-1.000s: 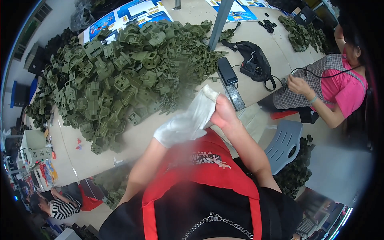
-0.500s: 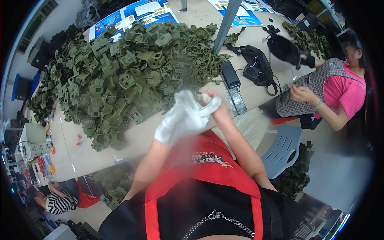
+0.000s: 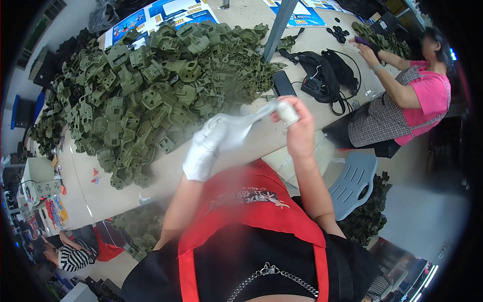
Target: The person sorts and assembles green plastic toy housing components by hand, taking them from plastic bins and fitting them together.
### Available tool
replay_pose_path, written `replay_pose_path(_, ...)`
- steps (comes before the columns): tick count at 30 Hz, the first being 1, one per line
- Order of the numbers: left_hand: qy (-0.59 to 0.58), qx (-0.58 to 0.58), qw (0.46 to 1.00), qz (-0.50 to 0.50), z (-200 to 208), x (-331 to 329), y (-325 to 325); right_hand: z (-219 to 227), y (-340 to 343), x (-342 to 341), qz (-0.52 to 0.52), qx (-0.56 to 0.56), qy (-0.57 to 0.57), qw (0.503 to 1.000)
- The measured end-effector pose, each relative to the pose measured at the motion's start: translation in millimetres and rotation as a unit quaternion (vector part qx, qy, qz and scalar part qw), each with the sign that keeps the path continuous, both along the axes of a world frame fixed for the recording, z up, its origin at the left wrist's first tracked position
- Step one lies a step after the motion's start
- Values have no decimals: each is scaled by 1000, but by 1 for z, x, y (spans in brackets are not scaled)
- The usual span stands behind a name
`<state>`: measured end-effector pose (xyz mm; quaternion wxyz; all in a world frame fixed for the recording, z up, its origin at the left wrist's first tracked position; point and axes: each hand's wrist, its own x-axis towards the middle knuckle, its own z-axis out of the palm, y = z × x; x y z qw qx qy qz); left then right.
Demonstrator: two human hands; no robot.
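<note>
My left hand (image 3: 204,148) wears a white glove with its cuff at the wrist. Thin white fabric (image 3: 246,123) stretches from it toward my bare right hand (image 3: 301,126); whether it belongs to that glove or to a second one I cannot tell. My right fingers close on the far end of the fabric, by a short off-white, roll-like piece (image 3: 288,114). Blur and cloth hide my left fingers. Both hands are above the table's near edge, in front of a large heap of olive-green plastic parts (image 3: 151,95).
A black phone-like device (image 3: 285,83) and a black bag (image 3: 322,78) lie right of the heap, beyond a metal post (image 3: 279,31). A co-worker in pink (image 3: 422,95) stands at the right; another in stripes (image 3: 75,256) is lower left. A grey chair (image 3: 353,186) stands beside me.
My hands have drawn apart, my right hand moving right and up, stretching the white fabric that was bunched between them. The co-worker at right now reaches farther over the table.
</note>
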<state>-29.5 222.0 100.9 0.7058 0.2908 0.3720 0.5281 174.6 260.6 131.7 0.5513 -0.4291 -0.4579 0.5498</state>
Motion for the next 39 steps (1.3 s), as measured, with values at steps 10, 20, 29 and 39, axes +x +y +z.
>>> replay_pose_path(10,-143,-17,982,121,1,2,2,-42,0,12,98,-188,4,977)
replay_pose_path(20,-61,63,996,7,0,-1,3,-7,-10,-42,117,-5,-206,971)
replay_pose_path(29,-76,37,996,30,-5,-4,-3,3,-8,-42,56,200,-295,932)
replay_pose_path(39,-33,-73,995,64,-8,-22,5,-18,14,-17,-62,129,-146,979)
